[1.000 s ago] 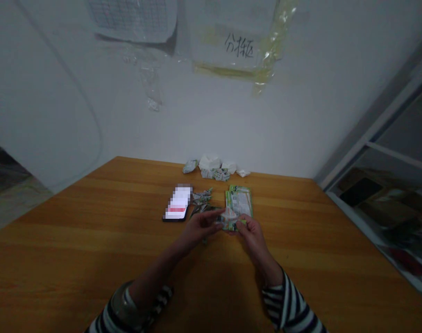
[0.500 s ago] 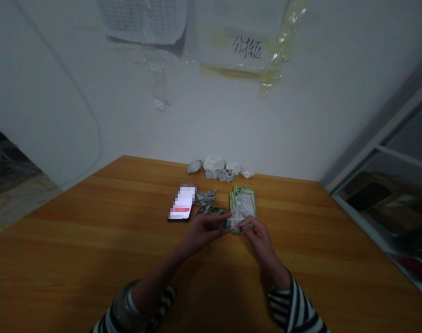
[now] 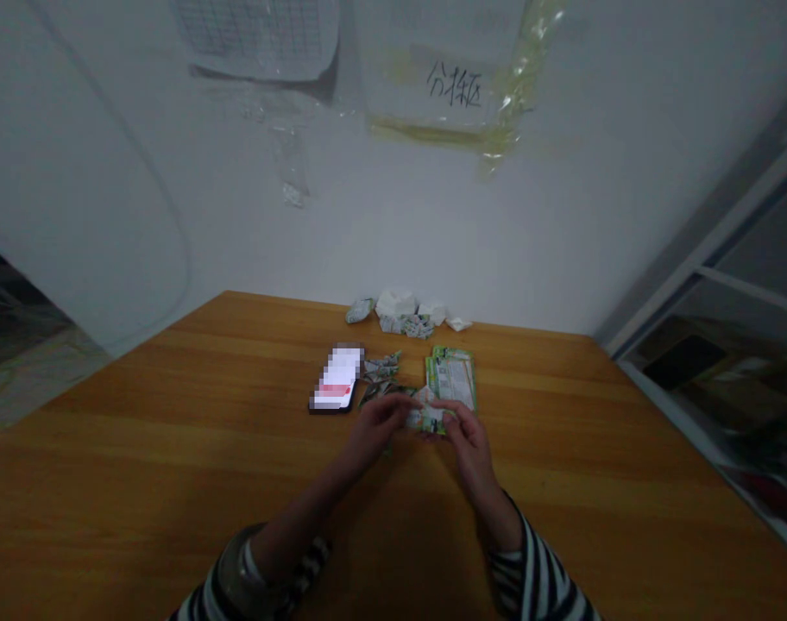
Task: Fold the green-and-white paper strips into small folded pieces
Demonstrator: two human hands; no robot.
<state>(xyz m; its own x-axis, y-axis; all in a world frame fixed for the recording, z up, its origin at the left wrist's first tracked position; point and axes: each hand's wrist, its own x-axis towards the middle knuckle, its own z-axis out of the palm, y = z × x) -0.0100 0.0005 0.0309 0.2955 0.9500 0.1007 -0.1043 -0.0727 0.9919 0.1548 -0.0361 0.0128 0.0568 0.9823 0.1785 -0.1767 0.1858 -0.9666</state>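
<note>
Between my two hands is a small piece of green-and-white printed paper (image 3: 431, 420), held low over the table. My left hand (image 3: 379, 427) pinches its left side, thumb and fingers close together. On the right edge, my right hand (image 3: 467, 438) grips the paper between thumb and forefinger. Just behind my right hand lie green-edged printed sheets or booklets (image 3: 451, 375), one overlapping another. Crumpled or folded printed paper pieces (image 3: 381, 367) rest beyond my left hand, which partly hides the nearest of them.
A phone (image 3: 337, 379) with a lit, blurred screen lies left of the paper pieces. White and printed crumpled papers (image 3: 397, 304) line the back edge of the wooden table (image 3: 238, 483), against the wall. A metal-framed shelf (image 3: 743, 293) stands at the right.
My right hand has shifted slightly left and its fingers have changed position on the paper. The paper shows a greener, whiter face than before. The view has moved slightly.
</note>
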